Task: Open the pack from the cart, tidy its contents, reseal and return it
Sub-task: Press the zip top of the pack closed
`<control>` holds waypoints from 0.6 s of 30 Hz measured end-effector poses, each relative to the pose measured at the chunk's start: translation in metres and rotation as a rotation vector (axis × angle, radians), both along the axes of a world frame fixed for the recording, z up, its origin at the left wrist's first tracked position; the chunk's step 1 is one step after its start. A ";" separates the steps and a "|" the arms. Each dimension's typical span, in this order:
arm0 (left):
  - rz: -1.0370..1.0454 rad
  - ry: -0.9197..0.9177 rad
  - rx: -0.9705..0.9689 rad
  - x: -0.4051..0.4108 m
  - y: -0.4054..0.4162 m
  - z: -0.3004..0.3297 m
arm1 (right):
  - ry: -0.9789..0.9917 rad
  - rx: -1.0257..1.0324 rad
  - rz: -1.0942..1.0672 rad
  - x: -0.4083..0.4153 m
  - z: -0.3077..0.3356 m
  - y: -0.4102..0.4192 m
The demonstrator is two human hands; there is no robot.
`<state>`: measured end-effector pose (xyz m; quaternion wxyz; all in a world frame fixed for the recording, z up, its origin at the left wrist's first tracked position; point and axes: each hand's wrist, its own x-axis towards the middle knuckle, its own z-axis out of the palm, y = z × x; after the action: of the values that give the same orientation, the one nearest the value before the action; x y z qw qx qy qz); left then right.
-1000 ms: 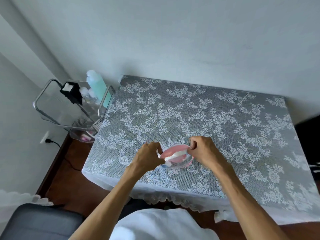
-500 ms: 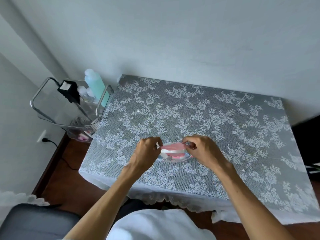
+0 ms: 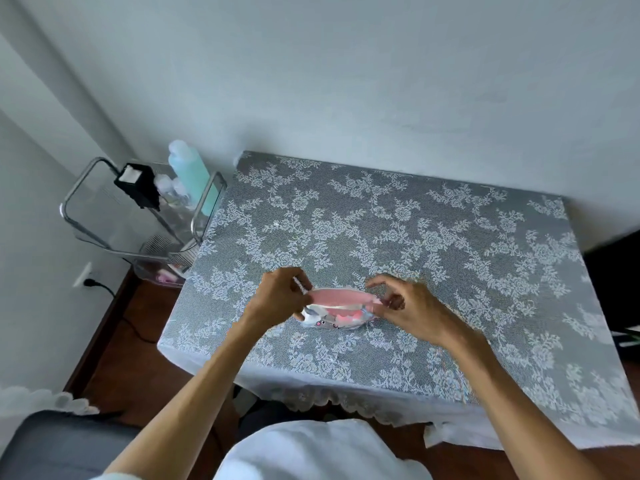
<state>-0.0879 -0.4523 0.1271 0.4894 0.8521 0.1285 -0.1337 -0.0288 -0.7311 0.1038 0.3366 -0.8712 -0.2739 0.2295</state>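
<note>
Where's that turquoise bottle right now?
In the head view, the turquoise bottle stands upright on the cart, at the table's far-left corner.

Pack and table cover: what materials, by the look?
Pack: looks like soft clear plastic film with pink parts; it is glossy and its contents show through. Table cover: looks like white floral lace over a grey surface, matte, with a scalloped edge.

The counter [image 3: 450, 237] stands against the wall, covered by a grey floral lace cloth [image 3: 398, 348]. A small pink-topped pack [image 3: 337, 308] rests near its front edge.
</note>
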 end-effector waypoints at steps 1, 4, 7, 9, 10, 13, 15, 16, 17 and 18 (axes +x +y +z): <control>-0.003 -0.013 -0.008 -0.001 0.002 0.000 | -0.024 0.003 0.032 -0.004 0.000 -0.002; -0.131 -0.212 0.091 -0.005 0.004 -0.003 | -0.125 -0.057 0.091 -0.007 0.000 -0.009; -0.371 -0.402 0.297 -0.008 0.010 -0.007 | -0.172 -0.153 0.052 -0.003 -0.001 -0.014; -0.485 -0.432 0.391 -0.009 0.017 -0.008 | -0.198 -0.182 0.031 0.001 -0.002 -0.017; -0.523 -0.435 0.430 -0.009 0.021 -0.008 | -0.211 -0.180 0.026 0.003 -0.001 -0.019; -0.603 -0.445 0.524 -0.008 0.034 -0.006 | -0.230 -0.168 0.020 0.004 0.006 -0.022; -0.624 -0.472 0.556 -0.008 0.035 -0.001 | -0.243 -0.175 0.027 0.004 0.010 -0.021; -0.616 -0.500 0.536 -0.008 0.034 0.002 | -0.255 -0.162 0.024 0.003 0.014 -0.020; -0.594 -0.535 0.498 -0.007 0.034 0.006 | -0.279 -0.129 0.011 0.003 0.019 -0.019; -0.561 -0.567 0.449 -0.006 0.033 0.010 | -0.306 -0.089 -0.011 0.002 0.025 -0.018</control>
<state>-0.0938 -0.4191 0.1375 0.2532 0.9419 -0.2203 0.0087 -0.0263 -0.7494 0.1287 0.2534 -0.9115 -0.3066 0.1041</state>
